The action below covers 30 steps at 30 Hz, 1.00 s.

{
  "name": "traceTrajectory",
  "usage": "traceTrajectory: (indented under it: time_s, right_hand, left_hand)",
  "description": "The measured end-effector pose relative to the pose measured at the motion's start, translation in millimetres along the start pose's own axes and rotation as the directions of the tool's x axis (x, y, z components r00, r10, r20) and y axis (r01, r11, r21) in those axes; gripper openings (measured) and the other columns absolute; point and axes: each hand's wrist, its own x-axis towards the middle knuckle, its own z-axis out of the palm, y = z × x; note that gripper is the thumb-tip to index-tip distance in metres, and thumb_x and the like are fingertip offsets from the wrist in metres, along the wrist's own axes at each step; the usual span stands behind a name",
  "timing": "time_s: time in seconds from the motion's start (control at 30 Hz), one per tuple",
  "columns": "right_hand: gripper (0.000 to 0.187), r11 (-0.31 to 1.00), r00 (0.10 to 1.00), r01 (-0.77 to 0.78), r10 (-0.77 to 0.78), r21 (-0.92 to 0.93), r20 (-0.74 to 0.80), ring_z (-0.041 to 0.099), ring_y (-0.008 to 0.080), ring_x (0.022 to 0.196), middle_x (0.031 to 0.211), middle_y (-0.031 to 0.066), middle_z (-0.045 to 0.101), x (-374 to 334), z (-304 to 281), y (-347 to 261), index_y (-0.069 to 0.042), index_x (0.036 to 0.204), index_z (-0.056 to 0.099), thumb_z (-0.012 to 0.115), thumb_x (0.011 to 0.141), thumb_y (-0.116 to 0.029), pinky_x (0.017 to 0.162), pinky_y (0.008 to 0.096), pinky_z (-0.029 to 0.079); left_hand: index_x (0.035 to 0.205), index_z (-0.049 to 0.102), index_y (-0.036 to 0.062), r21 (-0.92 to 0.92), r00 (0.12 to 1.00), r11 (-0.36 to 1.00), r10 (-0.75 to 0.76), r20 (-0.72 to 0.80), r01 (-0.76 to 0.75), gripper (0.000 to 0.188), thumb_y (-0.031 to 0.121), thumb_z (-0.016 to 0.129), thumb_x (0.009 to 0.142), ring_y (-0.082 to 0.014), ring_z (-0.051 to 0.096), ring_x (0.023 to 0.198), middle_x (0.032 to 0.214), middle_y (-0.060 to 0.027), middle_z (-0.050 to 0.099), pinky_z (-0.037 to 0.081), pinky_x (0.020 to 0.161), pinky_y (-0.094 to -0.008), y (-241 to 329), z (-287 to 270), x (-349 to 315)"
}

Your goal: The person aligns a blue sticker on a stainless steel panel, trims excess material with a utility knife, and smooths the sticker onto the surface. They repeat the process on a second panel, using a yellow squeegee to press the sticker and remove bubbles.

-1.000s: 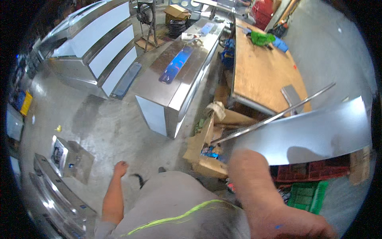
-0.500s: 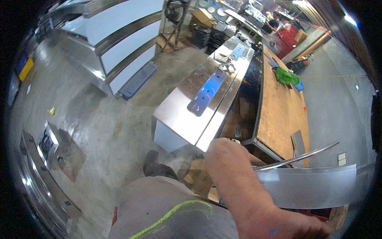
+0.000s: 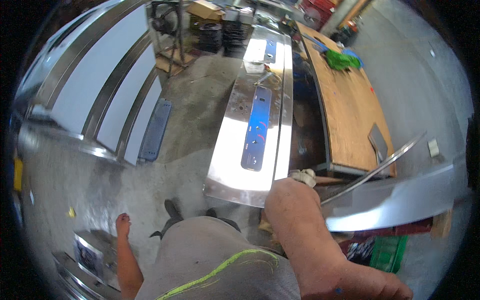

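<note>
My right hand [image 3: 292, 194] is in front of me at the near end of a long shiny metal counter [image 3: 225, 172]. Its fingers are mostly hidden behind the wrist, closed around a crumpled whitish cloth [image 3: 304, 176] that sticks out past the knuckles. Low on the left hangs my left hand [image 3: 123, 225], away from any object, fingers curled in; whether something small is inside is unclear. On the counter lies a long blue control panel [image 3: 259, 131] with cut-outs and red markings. Beyond it are a small metal fitting [image 3: 263, 78] and a second blue panel [image 3: 270, 50].
A wooden-topped table [image 3: 345, 110] with a green bag [image 3: 342, 60] stands right of the counter. A curved metal strip [image 3: 372, 172] and a bent sheet [image 3: 400, 200] jut out at near right, above a green crate [image 3: 387, 252]. Tall white-and-steel panels [image 3: 107, 85] stand left.
My view has turned, so the counter now runs more upright in it. My left hand has come into view at lower left. My right hand remains near the counter's end.
</note>
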Motion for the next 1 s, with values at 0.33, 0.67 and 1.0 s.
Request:
traceTrajectory:
  time_s: [0.33,0.67,1.0]
  right_hand:
    - [0.031,0.944,0.997,-0.004,0.029,-0.329,0.071,0.057,0.0252,0.114,0.117,0.0135,0.063,-15.0,130.0,71.7,-0.008,0.116,0.065,0.067,0.090,-0.025,0.098,0.0405,0.045]
    - [0.036,0.827,0.994,-0.017,0.076,-0.562,0.082,0.055,0.0243,0.118,0.120,0.0124,0.062,-33.1,184.3,156.4,-0.010,0.119,0.064,0.068,0.090,-0.029,0.101,0.0397,0.044]
    - [0.041,0.691,0.963,-0.262,0.237,-0.673,-0.131,0.054,0.0235,0.122,0.123,0.0114,0.060,-123.0,93.7,273.4,-0.011,0.123,0.063,0.070,0.090,-0.033,0.103,0.0389,0.043]
  left_hand:
    - [0.113,0.071,-0.0016,0.611,0.856,0.687,0.030,0.517,-0.393,0.038,0.025,0.070,0.086,-0.0285,0.072,0.089,0.102,-0.0215,0.073,0.057,0.076,-0.0398,124.3,57.2,206.3]
    - [0.118,0.069,-0.0022,0.588,0.741,0.623,-0.020,0.671,-0.516,0.041,0.027,0.068,0.089,-0.0298,0.072,0.089,0.098,-0.0192,0.074,0.055,0.080,-0.0393,282.3,159.5,361.2]
    - [0.123,0.068,0.0017,0.552,0.594,0.412,-0.033,0.804,-0.725,0.044,0.030,0.068,0.089,-0.0344,0.068,0.108,0.114,-0.0219,0.072,0.052,0.093,-0.0400,404.9,304.1,377.9]
